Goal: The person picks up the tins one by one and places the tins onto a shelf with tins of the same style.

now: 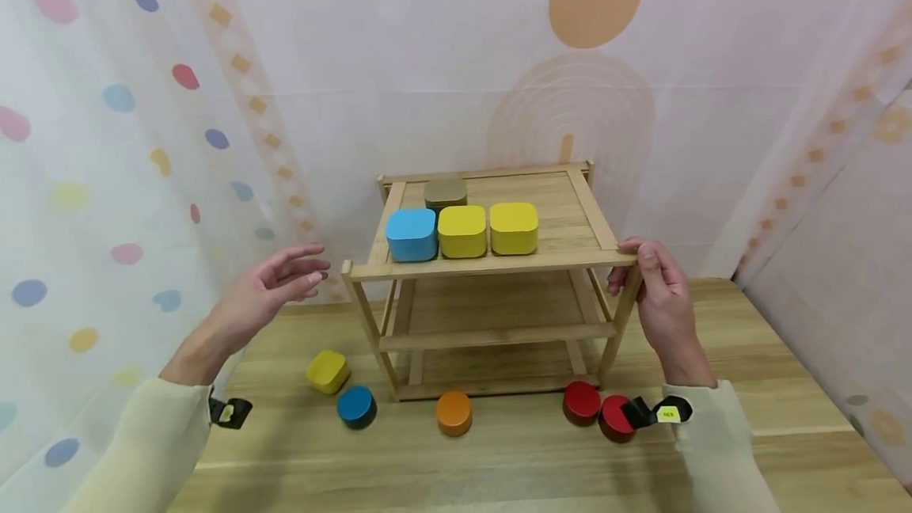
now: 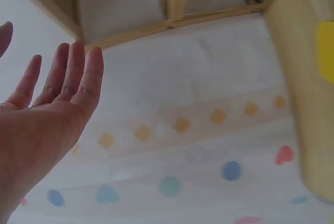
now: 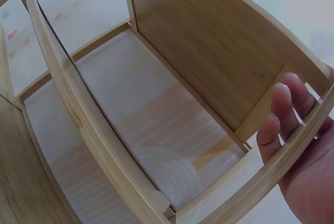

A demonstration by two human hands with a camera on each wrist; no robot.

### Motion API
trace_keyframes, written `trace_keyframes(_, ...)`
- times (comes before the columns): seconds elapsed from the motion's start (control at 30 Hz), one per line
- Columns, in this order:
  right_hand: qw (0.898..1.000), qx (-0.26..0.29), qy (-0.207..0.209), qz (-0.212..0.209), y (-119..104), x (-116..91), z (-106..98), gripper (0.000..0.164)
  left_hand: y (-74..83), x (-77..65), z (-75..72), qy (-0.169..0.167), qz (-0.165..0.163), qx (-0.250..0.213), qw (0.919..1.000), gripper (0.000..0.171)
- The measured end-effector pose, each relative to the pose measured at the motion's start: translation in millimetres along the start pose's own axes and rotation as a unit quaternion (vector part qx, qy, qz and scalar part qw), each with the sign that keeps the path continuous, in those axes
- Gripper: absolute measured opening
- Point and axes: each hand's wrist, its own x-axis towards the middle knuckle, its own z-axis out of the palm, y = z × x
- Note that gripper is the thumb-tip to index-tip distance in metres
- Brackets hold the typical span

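Hands [image 1: 256, 299] [image 1: 664, 295] flank the rack [image 1: 499, 264], the right gripping it, fingers [image 3: 282, 100] part-hidden.

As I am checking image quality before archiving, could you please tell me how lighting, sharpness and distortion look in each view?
Head: fairly clear, soft shadows on the table; left wrist: dimmer and greyish, the printed backdrop soft; right wrist: upper-right corner washed out, the wooden rack's edges bowed.

Just behind the left hand [image 1: 274, 283] was a plain cream sleeve [image 1: 142, 446], with a black band [image 1: 240, 414] and a small yellow tag [image 1: 226, 413]. Behind the right hand [image 1: 664, 295], another cream sleeve [image 1: 716, 442] met a black band [image 1: 641, 413], its yellow tag [image 1: 669, 414] bearing tiny dark characters.
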Motion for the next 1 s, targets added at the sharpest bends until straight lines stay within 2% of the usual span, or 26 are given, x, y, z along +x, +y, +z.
trace_keyframes(0.13, 1.000, 0.009, 0.005, -0.004, -1, 0, -2, 0.031, -20.7, -10.1, 11.5, 0.005, -0.010, -0.018, 0.9998, 0.054)
trace_keyframes(0.3, 1.000, 0.028, 0.004, -0.014, 1, 0, -3, 0.030, -46.0, -22.2, 24.6, 0.021, -0.038, 0.020, 0.9988, 0.055)
trace_keyframes(0.4, 0.999, 0.037, 0.002, -0.018, 2, 0, -3, 0.030, -62.9, -28.0, 31.6, 0.041, -0.042, 0.041, 0.9974, 0.054)
trace_keyframes(0.53, 0.999, 0.041, 0.001, -0.019, 2, 0, -3, 0.030, -85.5, -34.7, 40.6, 0.055, -0.056, 0.045, 0.9959, 0.053)
trace_keyframes(0.67, 0.999, 0.031, 0.010, -0.014, 2, 0, -1, 0.029, -106.2, -40.5, 46.8, 0.057, -0.089, 0.043, 0.9935, 0.058)
trace_keyframes(0.83, 0.999, 0.045, 0.003, -0.017, 3, 2, 2, 0.029, -126.5, -45.8, 51.8, 0.067, -0.111, 0.037, 0.9909, 0.063)
trace_keyframes(1.0, 0.998, 0.059, -0.006, -0.025, 5, 2, 3, 0.029, -140.1, -46.9, 56.4, 0.078, -0.124, 0.035, 0.9887, 0.066)
